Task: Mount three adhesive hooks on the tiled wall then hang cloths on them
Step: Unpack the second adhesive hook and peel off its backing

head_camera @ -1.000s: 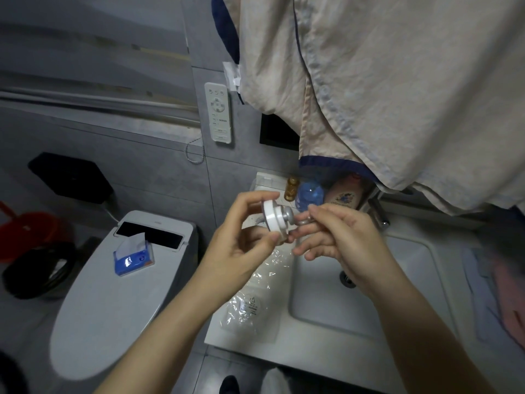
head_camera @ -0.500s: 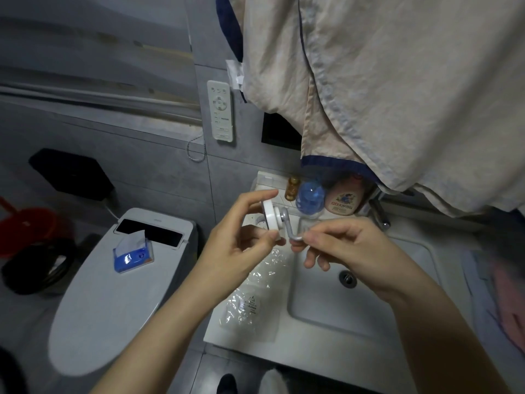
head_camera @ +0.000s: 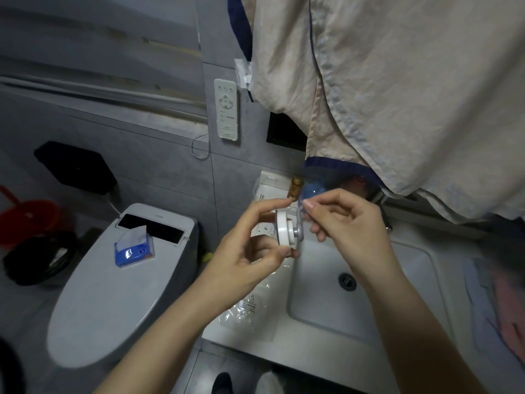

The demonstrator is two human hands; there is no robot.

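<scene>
A: Entry, head view. Left hand [head_camera: 250, 251] pinches the white disc of the hook [head_camera: 285, 230] by its rim, index on the top edge, thumb on the bottom edge; the other fingers lie loosely curled behind it. The disc stands on edge, its face toward the right hand.

B: And the hook itself?

A: Held in the air above the left edge of the sink [head_camera: 426, 280], touching nothing but the two hands. The metal arm sticks out from the disc's centre and bends upward.

B: Right hand?

A: Right hand [head_camera: 346, 220] pinches the upper end of that metal arm between thumb and index; the remaining fingers are curled below. Wrist bent, forearm coming up from the lower right corner.

B: Advice for this step?

A: My judgement: I am setting the arm's angle before mounting. I would hold the rim only and keep fingertips off the back; I cannot tell whether its liner is on. Turn gently. Then press flat onto the wall [head_camera: 170, 172], off the grout line.

B: Progress?

A: A cloth [head_camera: 397, 95] hangs at upper right; what it hangs from is hidden.
</scene>
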